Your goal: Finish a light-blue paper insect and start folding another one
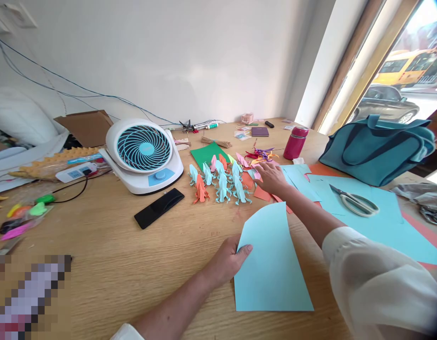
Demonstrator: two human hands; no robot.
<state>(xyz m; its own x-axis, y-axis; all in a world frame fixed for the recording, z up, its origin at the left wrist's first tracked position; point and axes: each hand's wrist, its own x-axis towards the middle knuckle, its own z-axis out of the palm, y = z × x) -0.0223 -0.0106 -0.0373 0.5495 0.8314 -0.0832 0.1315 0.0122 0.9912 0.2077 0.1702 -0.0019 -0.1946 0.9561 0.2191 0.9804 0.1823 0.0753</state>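
Note:
My left hand (228, 259) pinches the left edge of a light blue sheet of paper (275, 269), thumb on top; the sheet's far end curls up off the table. My right hand (271, 176) is stretched forward, fingers extended over coloured paper scraps (262, 194) at the right of the folded figures. Whether it touches the scraps I cannot tell. Several folded paper figures (222, 186), mostly light blue with some orange and pink, stand in rows just left of that hand. A green sheet (205, 154) lies behind them.
Scissors (358, 202) lie on large light blue sheets (384, 231) at right, before a teal bag (370, 153). A magenta flask (296, 142) stands behind my right hand. Leftward are a white fan (143, 151), a black phone-like slab (159, 208) and a power strip (76, 172).

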